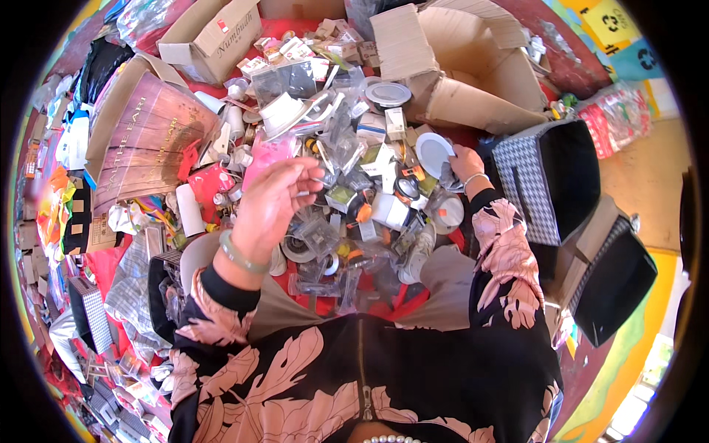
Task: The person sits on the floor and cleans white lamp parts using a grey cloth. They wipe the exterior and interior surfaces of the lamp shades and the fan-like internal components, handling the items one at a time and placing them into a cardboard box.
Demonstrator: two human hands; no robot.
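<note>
Above the heap of packaging and small goods my left hand [275, 203] hovers with its fingers apart and slightly curled, holding nothing. A pale bangle is on its wrist. My right hand [467, 164], reaching to the right side of the heap, has its fingers closed on the edge of a white round disc [433, 153]. Something grey hangs just below those fingers; its kind cannot be made out. Near the hands lie clear plastic packs [319, 235], a small white box [391, 210], a round black-rimmed piece [407, 188] and a white ring-shaped piece [283, 116].
An open cardboard box [480, 111] stands beyond my right hand, with another cardboard box [210, 40] at the far left. A large printed carton [144, 140] is on the left. Black-and-checked fabric bins [546, 177] stand to the right. More mixed goods spread along the left.
</note>
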